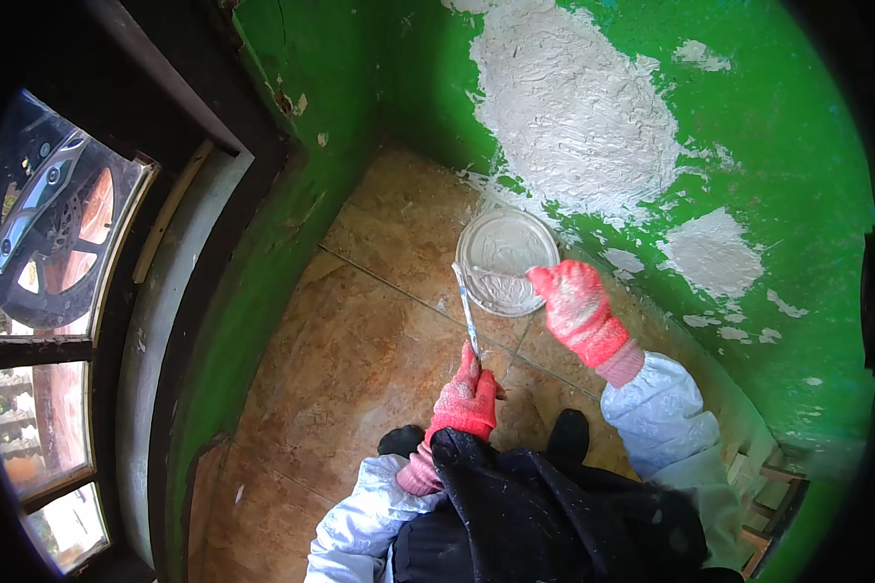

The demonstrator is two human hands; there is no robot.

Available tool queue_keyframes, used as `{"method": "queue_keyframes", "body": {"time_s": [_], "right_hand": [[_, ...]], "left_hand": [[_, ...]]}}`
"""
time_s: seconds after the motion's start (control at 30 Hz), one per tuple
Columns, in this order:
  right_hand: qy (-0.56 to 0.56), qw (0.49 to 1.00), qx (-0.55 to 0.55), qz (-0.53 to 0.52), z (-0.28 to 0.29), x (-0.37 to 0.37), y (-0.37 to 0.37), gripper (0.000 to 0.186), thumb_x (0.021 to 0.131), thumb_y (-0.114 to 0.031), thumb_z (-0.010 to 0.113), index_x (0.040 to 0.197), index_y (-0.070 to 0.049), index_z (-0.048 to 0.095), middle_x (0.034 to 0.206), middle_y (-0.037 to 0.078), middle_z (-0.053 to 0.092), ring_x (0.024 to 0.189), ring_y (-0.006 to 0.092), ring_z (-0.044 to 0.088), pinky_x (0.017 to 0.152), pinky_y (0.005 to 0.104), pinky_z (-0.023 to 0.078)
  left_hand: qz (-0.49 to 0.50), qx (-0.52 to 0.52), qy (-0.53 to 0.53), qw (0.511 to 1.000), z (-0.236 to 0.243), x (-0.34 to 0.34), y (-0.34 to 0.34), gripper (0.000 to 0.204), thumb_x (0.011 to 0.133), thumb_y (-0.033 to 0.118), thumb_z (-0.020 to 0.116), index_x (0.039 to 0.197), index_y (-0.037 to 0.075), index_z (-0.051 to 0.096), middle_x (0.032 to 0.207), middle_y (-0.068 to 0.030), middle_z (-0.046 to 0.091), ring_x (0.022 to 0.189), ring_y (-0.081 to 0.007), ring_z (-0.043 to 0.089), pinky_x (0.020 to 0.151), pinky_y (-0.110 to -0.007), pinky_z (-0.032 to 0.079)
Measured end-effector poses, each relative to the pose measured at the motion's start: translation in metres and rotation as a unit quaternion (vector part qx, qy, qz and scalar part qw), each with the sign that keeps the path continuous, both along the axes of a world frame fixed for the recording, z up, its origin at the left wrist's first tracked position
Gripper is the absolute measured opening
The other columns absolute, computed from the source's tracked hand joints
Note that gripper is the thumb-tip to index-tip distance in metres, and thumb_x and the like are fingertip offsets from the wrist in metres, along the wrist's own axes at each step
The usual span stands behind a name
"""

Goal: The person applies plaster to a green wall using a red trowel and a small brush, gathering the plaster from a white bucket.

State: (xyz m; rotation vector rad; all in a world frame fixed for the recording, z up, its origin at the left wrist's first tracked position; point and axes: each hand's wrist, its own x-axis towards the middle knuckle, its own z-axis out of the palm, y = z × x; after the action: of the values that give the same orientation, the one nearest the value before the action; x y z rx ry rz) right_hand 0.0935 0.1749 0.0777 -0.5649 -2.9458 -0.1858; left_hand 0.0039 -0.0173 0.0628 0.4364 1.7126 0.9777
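**Wall [778, 146] partly coated, paste [506, 243] left in tub [504, 212]**

Left hand [464, 403]: gloved fingers closed round a thin scraper [468, 306], tip at the tub's left rim; contact unclear. Right hand [581, 311]: fingers closed on a narrow tool [496, 275], gripped end hidden, the rest reaching over the paste. Tub on the floor [331, 340], beyond the left fingers, just left of the right ones. Beyond: large white patch [574, 107] and smaller one [715, 255], both rough. Judged unfinished: surface unsmoothed, surrounding green uncoated.
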Motion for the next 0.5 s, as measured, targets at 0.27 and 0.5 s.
{"method": "queue_keyframes", "body": {"time_s": [0.27,0.5], "right_hand": [[0.025,0.961,-0.179,-0.209,0.02,0.032,0.02,0.021,0.081,-0.013,0.052,0.1,-0.005,0.056,0.093,0.017,0.06,0.089,0.036,0.055,0.077,0.0442,0.044],[-0.023,0.918,-0.266,-0.295,0.019,0.043,0.023,0.028,0.081,-0.02,0.055,0.103,-0.002,0.059,0.097,0.021,0.061,0.091,0.038,0.057,0.079,0.0447,0.046]], "left_hand": [[-0.056,-0.002,0.119,0.991,-0.029,-0.024,0.003,0.053,0.089,0.019,0.045,0.138,0.006,0.032,0.072,-0.0092,0.064,0.07,-0.0189,0.064,0.07,-0.029,0.048],[-0.186,-0.045,0.222,0.956,-0.023,-0.044,0.017,0.054,0.088,0.024,0.045,0.137,0.008,0.029,0.077,-0.0184,0.064,0.076,-0.0347,0.063,0.07,-0.042,0.048]]}}
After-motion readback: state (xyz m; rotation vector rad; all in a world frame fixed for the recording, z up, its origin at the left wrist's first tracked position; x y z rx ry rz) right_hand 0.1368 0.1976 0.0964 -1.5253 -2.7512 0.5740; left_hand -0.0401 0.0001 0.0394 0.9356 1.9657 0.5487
